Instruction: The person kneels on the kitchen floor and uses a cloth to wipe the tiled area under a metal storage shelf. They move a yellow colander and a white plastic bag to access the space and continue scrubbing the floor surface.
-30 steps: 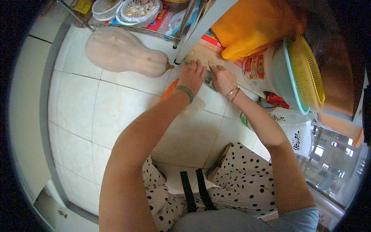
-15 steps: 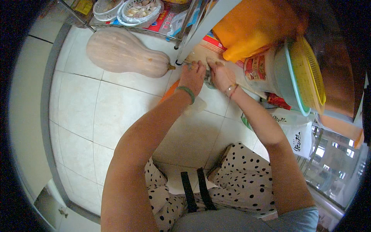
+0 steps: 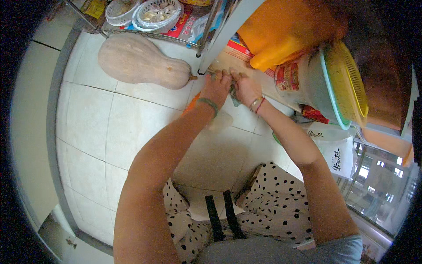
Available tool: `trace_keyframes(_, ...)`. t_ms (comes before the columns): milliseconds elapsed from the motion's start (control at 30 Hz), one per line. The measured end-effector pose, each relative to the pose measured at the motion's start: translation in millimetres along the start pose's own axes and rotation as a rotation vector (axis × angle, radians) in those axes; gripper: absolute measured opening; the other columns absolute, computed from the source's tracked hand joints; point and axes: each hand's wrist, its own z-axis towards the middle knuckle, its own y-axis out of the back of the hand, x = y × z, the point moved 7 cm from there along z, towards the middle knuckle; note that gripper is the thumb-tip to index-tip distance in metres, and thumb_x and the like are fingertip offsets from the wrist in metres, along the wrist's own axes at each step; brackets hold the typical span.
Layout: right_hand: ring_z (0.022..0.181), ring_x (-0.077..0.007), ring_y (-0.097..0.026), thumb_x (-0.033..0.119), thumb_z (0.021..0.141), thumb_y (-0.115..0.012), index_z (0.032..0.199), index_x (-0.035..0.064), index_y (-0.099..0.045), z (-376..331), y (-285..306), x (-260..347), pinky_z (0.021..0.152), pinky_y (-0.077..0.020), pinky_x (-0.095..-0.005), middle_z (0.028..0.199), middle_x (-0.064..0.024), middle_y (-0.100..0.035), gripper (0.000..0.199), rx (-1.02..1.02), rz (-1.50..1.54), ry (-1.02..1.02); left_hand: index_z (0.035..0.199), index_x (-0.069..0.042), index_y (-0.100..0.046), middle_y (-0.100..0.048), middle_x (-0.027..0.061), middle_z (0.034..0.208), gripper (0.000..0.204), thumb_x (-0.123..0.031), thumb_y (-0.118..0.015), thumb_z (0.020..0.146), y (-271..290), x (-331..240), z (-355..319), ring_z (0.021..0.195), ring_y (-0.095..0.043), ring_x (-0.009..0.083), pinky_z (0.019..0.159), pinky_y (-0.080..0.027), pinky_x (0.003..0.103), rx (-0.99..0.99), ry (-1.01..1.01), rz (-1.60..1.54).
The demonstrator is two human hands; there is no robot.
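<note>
My left hand (image 3: pixel 216 89), with a green bracelet at its wrist, and my right hand (image 3: pixel 247 91) are close together over the floor by the shelf post. Their fingers are bent and closed around a crumpled see-through plastic bag (image 3: pixel 236 97) with something dark greenish in it. My hands cover most of this bag. Under my left wrist an orange thing (image 3: pixel 190 107) shows in part, its kind hidden. Pale see-through plastic (image 3: pixel 222 121) hangs or lies just below the hands. Left of my left hand, a large tan butternut squash (image 3: pixel 140 64) lies on its side, stem toward me.
A wire rack (image 3: pixel 154 31) at the top holds white baskets (image 3: pixel 160 13), one with garlic-like pieces. A grey post (image 3: pixel 231 31) stands beside my hands. On the right are an orange cloth (image 3: pixel 285 31), a tub (image 3: pixel 292 79), a yellow basket (image 3: pixel 349 83) and a white bag (image 3: pixel 336 149).
Both hands have shifted slightly left and closer together, still around the plastic bag. The squash has not moved.
</note>
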Motion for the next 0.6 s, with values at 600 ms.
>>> trace_keyframes(600, 0.085, -0.0046, -0.053, 0.015, 0.083, -0.060, 0.096, 0.0108, -0.057, -86, 63, -102, 0.068, -0.0434, -0.0171, 0.090, 0.0043, -0.057, 0.013, 0.299, 1.419, -0.445, 0.108, -0.005, -0.056, -0.061, 0.0065, 0.094, 0.042, -0.027, -0.069, 0.075, 49, -4, -27, 0.078, -0.056, 0.0157, 0.069, -0.046, 0.029, 0.353, 0.258, -1.426)
